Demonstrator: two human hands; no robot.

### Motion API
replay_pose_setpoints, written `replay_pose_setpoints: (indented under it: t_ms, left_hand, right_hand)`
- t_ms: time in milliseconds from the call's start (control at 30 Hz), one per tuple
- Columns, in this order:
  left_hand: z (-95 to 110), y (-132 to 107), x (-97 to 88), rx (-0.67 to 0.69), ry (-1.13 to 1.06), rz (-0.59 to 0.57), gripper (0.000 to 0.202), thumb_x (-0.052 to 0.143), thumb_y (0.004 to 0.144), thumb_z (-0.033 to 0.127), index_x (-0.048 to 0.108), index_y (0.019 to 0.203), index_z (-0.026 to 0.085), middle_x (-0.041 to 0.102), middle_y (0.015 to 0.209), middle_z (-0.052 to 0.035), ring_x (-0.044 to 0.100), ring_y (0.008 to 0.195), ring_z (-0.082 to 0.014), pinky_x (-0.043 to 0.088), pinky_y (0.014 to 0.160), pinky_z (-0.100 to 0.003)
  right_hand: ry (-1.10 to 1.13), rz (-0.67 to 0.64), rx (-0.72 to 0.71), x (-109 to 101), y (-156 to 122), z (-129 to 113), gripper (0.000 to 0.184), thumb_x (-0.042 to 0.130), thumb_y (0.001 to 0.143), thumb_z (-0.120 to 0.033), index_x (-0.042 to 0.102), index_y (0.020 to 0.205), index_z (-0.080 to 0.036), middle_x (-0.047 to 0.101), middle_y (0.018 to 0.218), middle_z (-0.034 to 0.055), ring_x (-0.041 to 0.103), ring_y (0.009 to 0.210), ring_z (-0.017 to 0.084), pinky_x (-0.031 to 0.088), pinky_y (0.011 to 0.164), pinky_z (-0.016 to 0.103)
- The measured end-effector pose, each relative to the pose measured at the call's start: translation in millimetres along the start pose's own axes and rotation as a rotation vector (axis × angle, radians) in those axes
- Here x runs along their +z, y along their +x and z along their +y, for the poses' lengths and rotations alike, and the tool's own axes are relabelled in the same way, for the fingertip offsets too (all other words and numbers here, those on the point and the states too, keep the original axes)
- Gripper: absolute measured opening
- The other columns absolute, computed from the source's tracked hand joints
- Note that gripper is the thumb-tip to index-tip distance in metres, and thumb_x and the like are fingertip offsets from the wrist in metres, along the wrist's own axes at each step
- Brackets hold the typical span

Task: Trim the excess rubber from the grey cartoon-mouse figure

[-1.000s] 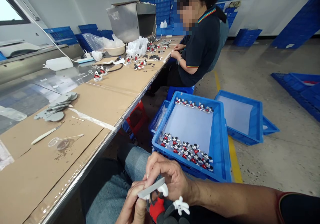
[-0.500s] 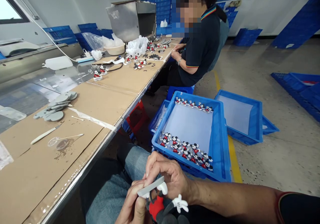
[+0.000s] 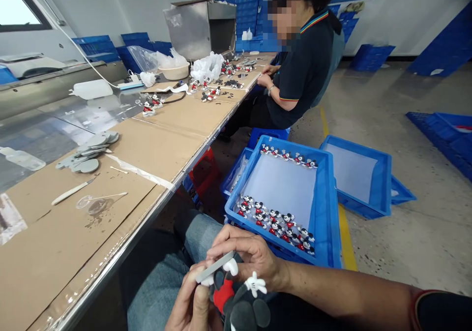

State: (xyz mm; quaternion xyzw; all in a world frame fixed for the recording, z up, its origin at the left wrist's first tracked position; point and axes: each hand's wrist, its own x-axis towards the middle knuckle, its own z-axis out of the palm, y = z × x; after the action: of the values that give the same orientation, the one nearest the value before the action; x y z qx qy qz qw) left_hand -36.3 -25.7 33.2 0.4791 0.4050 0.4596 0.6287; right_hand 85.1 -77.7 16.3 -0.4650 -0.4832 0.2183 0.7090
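Over my lap I hold a small mouse figurine (image 3: 236,296), black with red shorts and white gloves. A flat grey base (image 3: 215,268) sits against its feet. My left hand (image 3: 191,304) grips the figurine from below at the frame's bottom edge. My right hand (image 3: 250,257) curls over the top, fingers pinching the grey base. Just beyond my hands a blue crate (image 3: 324,198) holds two rows of finished figurines (image 3: 275,223) on a white sheet.
A cardboard-covered bench (image 3: 162,144) runs along the left with grey discs (image 3: 86,154), a white-handled knife (image 3: 72,191), and more figurines (image 3: 151,107) farther off. A seated co-worker (image 3: 306,70) works at the far end. Another blue crate (image 3: 383,183) stands on the floor to the right.
The view has shifted slightly. My hands and the figurine have moved a little left and turned, so the figurine's black head now shows at the bottom.
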Motion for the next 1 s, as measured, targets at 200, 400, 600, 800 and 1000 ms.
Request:
replay_pose_setpoints:
  t_ms: [200, 400, 600, 800, 1000]
  left_hand:
    - [4.6, -1.3, 2.3, -0.083, -0.060, 0.011, 0.029, 0.084, 0.060, 0.048, 0.077, 0.073, 0.024, 0.077, 0.079, -0.0020, 0.072, 0.083, -0.0226, 0.055, 0.087, -0.032]
    - [-3.1, 0.9, -3.5, -0.324, -0.059, 0.027, 0.037, 0.088, 0.055, 0.047, 0.078, 0.082, 0.023, 0.077, 0.072, 0.0014, 0.070, 0.065, -0.0088, 0.051, 0.064, -0.007]
    - [-22.9, 23.1, -13.3, -0.577, -0.336, -0.142, 0.037, 0.095, 0.041, 0.031, 0.077, 0.070, 0.017, 0.076, 0.070, -0.0062, 0.073, 0.067, -0.0207, 0.061, 0.069, -0.027]
    - [-10.0, 27.5, -13.0, -0.722, -0.322, -0.119, 0.043, 0.094, 0.044, 0.024, 0.078, 0.084, 0.018, 0.077, 0.083, -0.0090, 0.072, 0.065, -0.0177, 0.062, 0.065, -0.026]
    - [-4.7, 24.5, -6.7, -0.642, -0.329, -0.093, 0.043, 0.094, 0.046, 0.030, 0.078, 0.083, 0.015, 0.077, 0.079, -0.0091, 0.072, 0.065, -0.0168, 0.062, 0.072, -0.028]
  right_hand:
    - [0.010, -0.006, -0.112, -10.8, 0.4, -0.8, 0.049, 0.066, 0.088, -0.020, 0.055, 0.133, -0.034, 0.067, 0.117, 0.0056, 0.065, 0.097, 0.016, 0.052, 0.093, 0.036]
    - [-0.005, -0.295, -0.196, -31.8, 15.7, -10.0, 0.055, 0.070, 0.084, -0.013, 0.055, 0.134, -0.029, 0.058, 0.137, 0.0100, 0.059, 0.120, 0.022, 0.048, 0.099, 0.038]
    - [-0.033, -0.267, -0.115, -35.2, 26.6, -10.2, 0.051, 0.078, 0.077, -0.020, 0.063, 0.125, -0.022, 0.060, 0.133, 0.0132, 0.059, 0.121, 0.022, 0.046, 0.102, 0.038]
    - [0.006, -0.132, 0.006, -27.8, 18.2, -1.6, 0.053, 0.088, 0.061, -0.030, 0.069, 0.109, -0.019, 0.069, 0.116, 0.0091, 0.065, 0.107, 0.020, 0.049, 0.096, 0.034]
    - [0.209, 0.125, 0.477, -5.1, 9.8, -16.4, 0.039, 0.085, 0.066, -0.037, 0.070, 0.095, -0.015, 0.071, 0.092, 0.0035, 0.065, 0.085, 0.015, 0.049, 0.082, 0.028]
